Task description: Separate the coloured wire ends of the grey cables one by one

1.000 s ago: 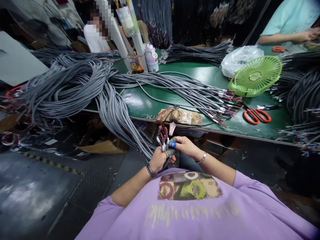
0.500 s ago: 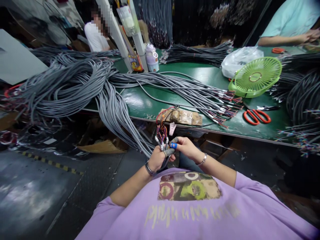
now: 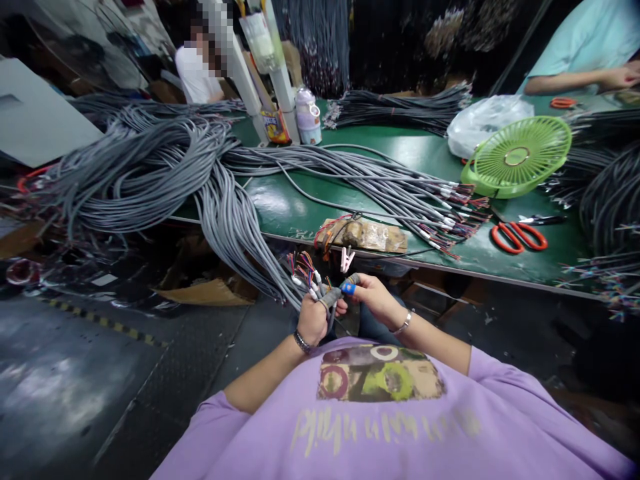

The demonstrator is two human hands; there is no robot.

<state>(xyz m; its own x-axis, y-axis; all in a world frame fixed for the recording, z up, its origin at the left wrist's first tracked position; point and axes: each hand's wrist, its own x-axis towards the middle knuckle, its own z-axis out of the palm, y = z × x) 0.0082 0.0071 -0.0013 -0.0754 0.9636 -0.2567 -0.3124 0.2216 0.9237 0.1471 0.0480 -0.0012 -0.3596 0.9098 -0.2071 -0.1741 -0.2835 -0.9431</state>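
Note:
My left hand (image 3: 313, 320) is closed around several grey cables (image 3: 287, 287), whose white-sleeved ends stick up above the fist. Thin coloured wires (image 3: 304, 265) fan out from those ends, leaning to the left. Close against the left thumb, my right hand (image 3: 373, 293) is pinched shut, with blue and grey wraps on its fingers. What lies between its fingertips is too small to make out. Just beyond the hands, a pale pink clip (image 3: 346, 259) sits at the table edge, by a wooden block (image 3: 375, 235) with tape and thin red and black wires on it.
Long grey cables (image 3: 150, 173) are heaped at the left and hang over the green table (image 3: 270, 200). Red-handled scissors (image 3: 519, 237), a green fan (image 3: 520, 157), a plastic bag (image 3: 487, 123) and a bottle (image 3: 307, 117) stand or lie beyond. Two other people are across the table.
The coloured wire ends above my left fist have swung left and spread apart. The pink clip shows more fully. My right hand stays close to the left one, and the view has shifted slightly.

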